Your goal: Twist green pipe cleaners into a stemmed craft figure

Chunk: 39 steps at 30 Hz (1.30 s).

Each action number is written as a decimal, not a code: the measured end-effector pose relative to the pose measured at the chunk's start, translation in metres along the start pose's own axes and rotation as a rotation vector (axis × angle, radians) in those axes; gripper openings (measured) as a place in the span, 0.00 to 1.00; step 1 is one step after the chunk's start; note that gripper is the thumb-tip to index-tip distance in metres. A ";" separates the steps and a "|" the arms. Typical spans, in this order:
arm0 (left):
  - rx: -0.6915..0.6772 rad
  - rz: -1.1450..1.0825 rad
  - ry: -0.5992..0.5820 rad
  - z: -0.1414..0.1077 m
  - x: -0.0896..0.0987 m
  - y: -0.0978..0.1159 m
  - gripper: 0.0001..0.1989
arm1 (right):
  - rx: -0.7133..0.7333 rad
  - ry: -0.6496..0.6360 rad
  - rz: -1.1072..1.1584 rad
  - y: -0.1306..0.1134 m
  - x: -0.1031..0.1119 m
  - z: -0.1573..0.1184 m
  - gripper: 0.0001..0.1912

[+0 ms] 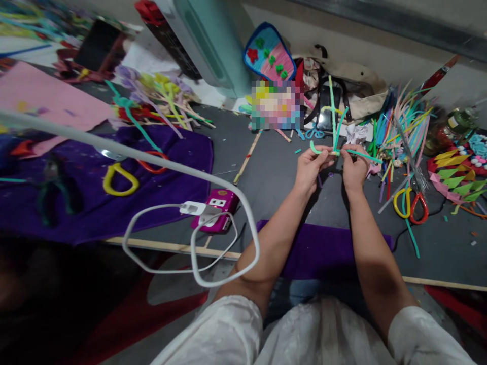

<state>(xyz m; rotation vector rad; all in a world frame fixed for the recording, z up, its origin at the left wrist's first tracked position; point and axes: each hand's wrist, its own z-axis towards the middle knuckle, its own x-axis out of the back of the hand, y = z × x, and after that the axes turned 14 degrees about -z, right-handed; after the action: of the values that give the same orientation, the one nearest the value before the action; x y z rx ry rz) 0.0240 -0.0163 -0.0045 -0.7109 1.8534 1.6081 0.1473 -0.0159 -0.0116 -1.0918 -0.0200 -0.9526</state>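
Left hand (312, 165): narrowed to a pinch, holding the green stems (334, 119) at their join.
Right hand (353, 165): pinched the same stems just beside, fingertips near the other thumb.
Stems' place: held over the table (272, 162); stood tall in two strands toward the bag (367, 83), stuck out past both hands with one end each, curled at the left one.
Left side: showed a stretch of grey dotted with scraps, as far as the socket (224, 203) near the front edge.
Cable (114, 141): swept in from the left and looped across part of the left forearm in view.
Front edge: lay under a purple cloth (315, 248) below the forearms.
Right side: narrowed soon, with the stem bundle (403, 119) near the right hand and scissors (408, 200) nearer the front.
Far side: filled by the bag, below the wall (411, 48).
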 end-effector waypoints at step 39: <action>-0.019 -0.125 0.074 0.024 0.022 0.013 0.11 | -0.017 -0.225 0.254 -0.011 0.000 0.000 0.17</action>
<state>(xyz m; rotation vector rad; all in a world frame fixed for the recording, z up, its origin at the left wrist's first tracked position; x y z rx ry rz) 0.0014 0.0084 -0.0135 -0.8877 1.8099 1.5398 0.1399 -0.0173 -0.0033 -1.1821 -0.0564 -0.6012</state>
